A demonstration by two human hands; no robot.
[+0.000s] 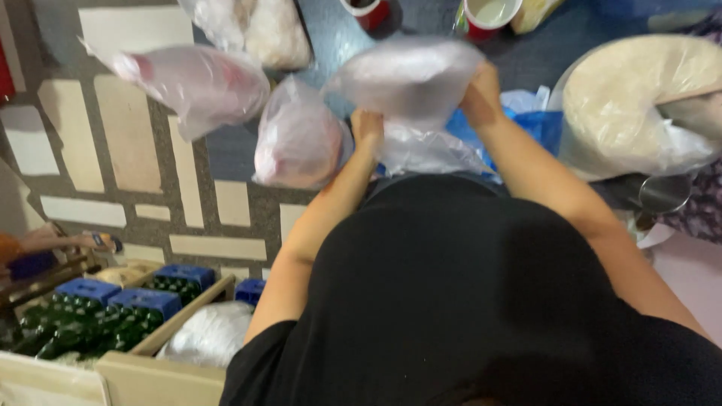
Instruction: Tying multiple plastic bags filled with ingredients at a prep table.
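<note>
Both my hands hold one clear plastic bag (pixel 406 79) with a pale filling, raised in front of me. My left hand (pixel 367 126) grips the bag's lower left edge. My right hand (pixel 481 94) grips its right side. The bag is blurred. Loose clear plastic (pixel 425 150) hangs below it over a blue bag (pixel 538 124).
Two filled clear bags (pixel 199 83) (pixel 299 143) lie to the left, another (pixel 259 26) behind. Two red cups (pixel 485 15) (pixel 368 11) stand at the top. A large wrapped pale mass (pixel 639 98) sits right, a metal cup (pixel 665 194) below it. Green bottles in blue crates (pixel 105 319) stand lower left.
</note>
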